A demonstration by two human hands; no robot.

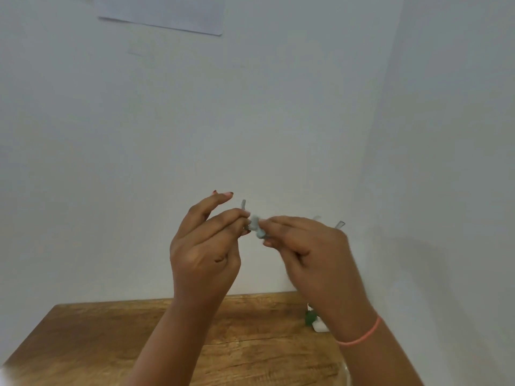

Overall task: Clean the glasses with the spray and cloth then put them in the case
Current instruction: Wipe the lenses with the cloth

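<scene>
Both hands are raised in front of the wall, above the wooden table (117,335). My left hand (203,252) pinches the clear-framed glasses (243,204); only the temple tips show, one above my left fingers and one past my right knuckles. My right hand (309,252) presses a small pale blue-green cloth (257,228) against the glasses between the two hands. The lenses are hidden behind my fingers. A white spray bottle with a green part (311,319) lies on the table behind my right wrist, mostly hidden. No case is in view.
A white sheet of paper (167,12) is stuck on the wall at the top. The wall corner runs down the right side. A pale object shows at the bottom left corner (4,377).
</scene>
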